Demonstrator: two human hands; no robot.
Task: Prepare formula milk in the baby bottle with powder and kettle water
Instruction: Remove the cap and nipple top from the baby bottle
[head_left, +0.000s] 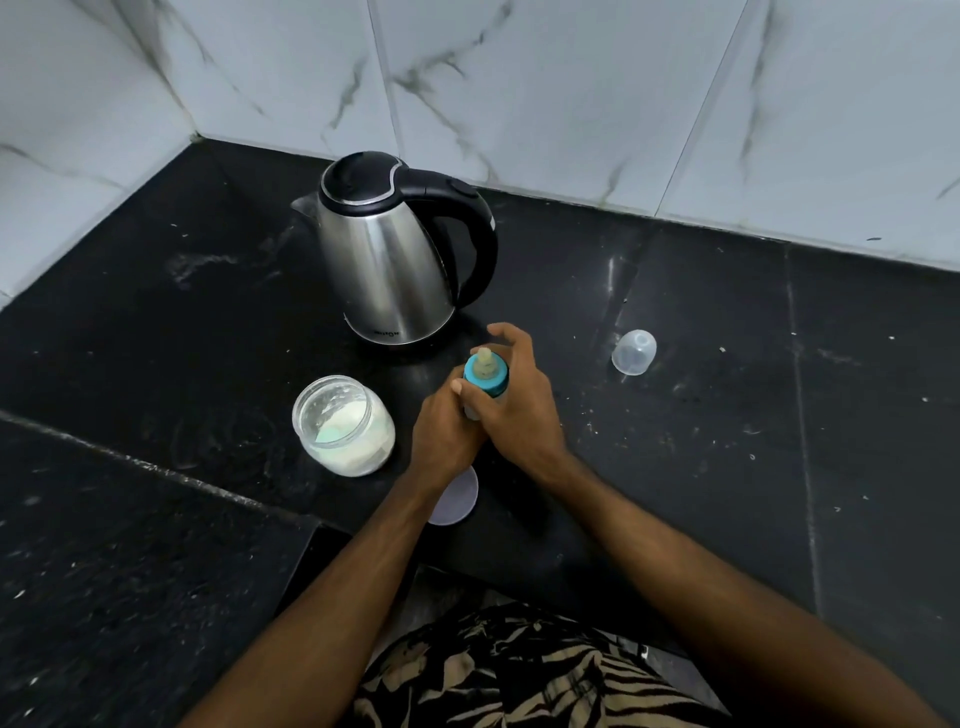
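Baby bottle (485, 387) upright, clasped between left hand (447, 431) and right hand (519, 400).

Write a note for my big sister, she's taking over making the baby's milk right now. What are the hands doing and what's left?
Left hand grips the baby bottle low on its body; right hand grips it by the blue teat ring.
Kettle stands behind, lid shut. Open powder jar sits left of the bottle, its lid lying under the left wrist. Clear bottle cap lies to the right.
Done: cap off, jar open.
Unclear: whether powder or water is in the bottle.
Left, probably: check contents, fill if needed, tighten the ring, cap it.
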